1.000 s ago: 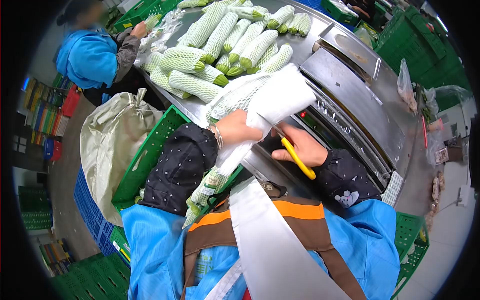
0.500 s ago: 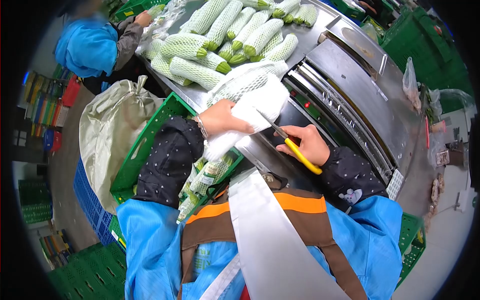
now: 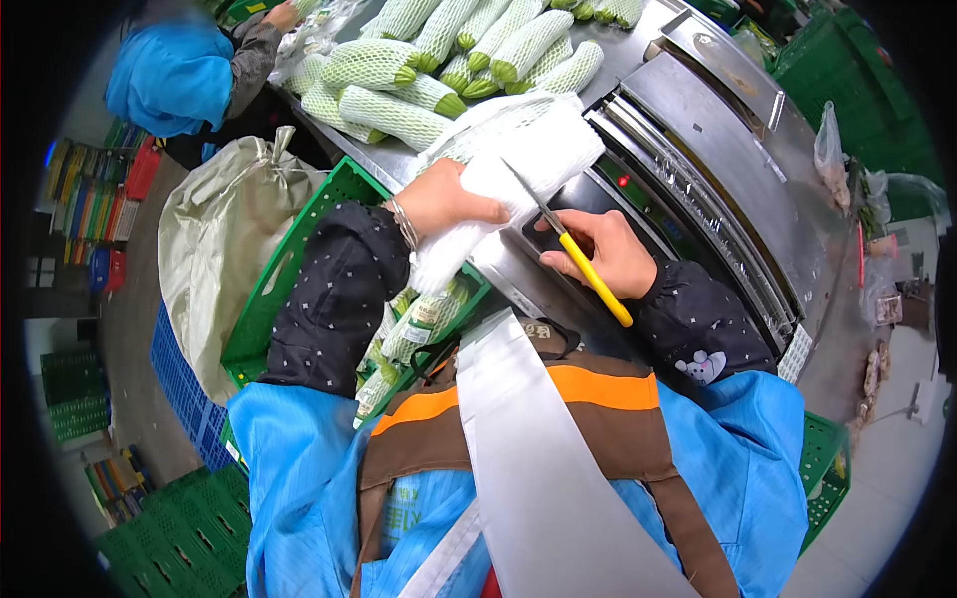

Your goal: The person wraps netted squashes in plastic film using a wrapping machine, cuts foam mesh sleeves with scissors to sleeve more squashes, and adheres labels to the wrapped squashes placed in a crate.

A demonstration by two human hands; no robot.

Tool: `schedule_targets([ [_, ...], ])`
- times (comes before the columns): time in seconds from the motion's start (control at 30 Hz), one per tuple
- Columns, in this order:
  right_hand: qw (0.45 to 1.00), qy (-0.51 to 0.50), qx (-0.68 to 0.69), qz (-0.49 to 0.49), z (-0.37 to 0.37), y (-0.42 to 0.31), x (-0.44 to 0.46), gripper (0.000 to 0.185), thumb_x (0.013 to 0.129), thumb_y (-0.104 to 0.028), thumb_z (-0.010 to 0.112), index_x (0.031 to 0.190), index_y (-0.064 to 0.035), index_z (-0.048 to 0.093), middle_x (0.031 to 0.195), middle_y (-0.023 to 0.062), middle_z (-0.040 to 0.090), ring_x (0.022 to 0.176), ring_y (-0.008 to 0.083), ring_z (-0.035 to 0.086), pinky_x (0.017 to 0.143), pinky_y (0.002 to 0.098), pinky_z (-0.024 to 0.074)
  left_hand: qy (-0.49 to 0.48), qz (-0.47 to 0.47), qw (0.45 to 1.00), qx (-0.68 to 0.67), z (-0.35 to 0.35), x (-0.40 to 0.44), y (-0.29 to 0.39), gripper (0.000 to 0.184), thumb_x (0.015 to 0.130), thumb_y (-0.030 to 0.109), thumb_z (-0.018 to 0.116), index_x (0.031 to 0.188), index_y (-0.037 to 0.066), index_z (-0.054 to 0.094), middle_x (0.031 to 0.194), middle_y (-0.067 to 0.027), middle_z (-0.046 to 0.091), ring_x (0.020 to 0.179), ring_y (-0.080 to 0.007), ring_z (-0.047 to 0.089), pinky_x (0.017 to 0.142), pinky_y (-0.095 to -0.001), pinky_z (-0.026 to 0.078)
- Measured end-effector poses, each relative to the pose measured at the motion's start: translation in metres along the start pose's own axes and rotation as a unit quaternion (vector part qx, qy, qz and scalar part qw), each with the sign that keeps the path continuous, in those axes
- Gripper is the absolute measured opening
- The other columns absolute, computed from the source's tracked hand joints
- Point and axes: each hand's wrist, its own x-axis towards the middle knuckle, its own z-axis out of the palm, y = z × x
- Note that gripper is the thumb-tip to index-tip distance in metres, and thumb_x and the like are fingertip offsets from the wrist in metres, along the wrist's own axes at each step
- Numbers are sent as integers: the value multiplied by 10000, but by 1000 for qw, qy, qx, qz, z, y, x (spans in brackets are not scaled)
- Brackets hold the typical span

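My left hand (image 3: 454,202) is closed round a bundle of white foam net sleeves (image 3: 543,149), thumb across the front. My right hand (image 3: 605,254) grips a knife (image 3: 596,279) with a long yellow handle. Its thin pointed blade lies against the near face of the bundle, tip pointing up and left. Just beyond the bundle, several zucchini (image 3: 399,118) in white foam nets lie piled on the steel table (image 3: 630,50).
A film-wrapping machine (image 3: 688,130) stands at the right. Below my left forearm, a green crate (image 3: 261,289) holds packed zucchini (image 3: 411,334). A pale sack (image 3: 224,239) stands left of it. Another person in a blue garment (image 3: 169,80) is at the far left.
The foam net bundle has shifted slightly up and right in view. The knife has tilted more upright, its tip higher against the bundle. Both hands keep their holds.
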Motion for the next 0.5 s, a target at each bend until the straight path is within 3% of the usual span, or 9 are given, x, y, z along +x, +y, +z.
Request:
schedule_targets([
  [0.07, 999, 22, -15, -32, 2, 5, -6, 241, 806, -91, 658, 1023, 11, 631, 580, 128, 495, 478, 123, 410, 496, 269, 396, -25, -1, 999, -22, -4, 0, -5, 450, 641, 272, 802, 915, -63, 679, 800, -96, 687, 669, -157, 641, 640, -281, 507],
  [0.17, 1000, 5, -17, -14, 7, 13, -16, 247, 777, -86, 638, 1019, -37, 643, 658, 195, 581, 564, 349, 559, 553, 357, 464, -45, -7, 999, 4, -4, -2, -15, 462, 628, 248, 823, 930, -68, 675, 824, -100, 689, 677, -162, 637, 649, -274, 501],
  [0.23, 999, -41, 8, -2, 6, 18, -19, 316, 798, -158, 691, 1070, -31, 593, 695, 154, 593, 609, 261, 589, 605, 339, 472, -46, 21, 998, 38, 3, 1, -25, 449, 632, 242, 821, 928, -64, 678, 830, -107, 689, 693, -164, 637, 662, -268, 496],
  [0.3, 989, -123, 55, 53, -4, 3, -17, 415, 811, -223, 722, 1140, -46, 542, 753, 124, 600, 682, 199, 603, 647, 333, 472, -35, -5, 999, -23, 7, 5, -29, 430, 633, 237, 821, 921, -50, 680, 818, -96, 682, 718, -161, 634, 680, -261, 486],
  [0.33, 977, -171, 125, 31, 0, 14, -17, 566, 820, -314, 738, 1234, -81, 431, 866, 83, 566, 814, 153, 572, 709, 325, 466, -27, -5, 998, -53, 8, 6, -32, 415, 641, 233, 815, 917, -43, 676, 810, -89, 676, 707, -157, 629, 677, -264, 486],
  [0.37, 970, -179, 164, 0, 5, 20, -15, 541, 871, -351, 675, 1245, -99, 378, 906, 59, 536, 818, 167, 556, 702, 328, 463, -18, -3, 996, -82, 7, 7, -31, 399, 648, 228, 809, 914, -37, 672, 802, -82, 671, 697, -153, 624, 673, -267, 487],
  [0.43, 939, -180, 279, 95, 9, 15, -19, 448, 920, -387, 595, 1196, -97, 395, 882, 25, 509, 739, 136, 524, 653, 292, 450, -48, 7, 982, -184, -1, 3, -22, 360, 680, 200, 777, 924, -31, 647, 771, -77, 645, 645, -152, 606, 633, -280, 493],
  [0.5, 903, -201, 360, 118, 12, 13, -33, 387, 944, -401, 545, 1169, -118, 408, 818, -4, 476, 656, 78, 463, 585, 233, 402, -70, 13, 966, -247, -13, -4, -18, 394, 704, 189, 743, 989, -40, 596, 741, -88, 613, 592, -163, 588, 567, -292, 485],
])
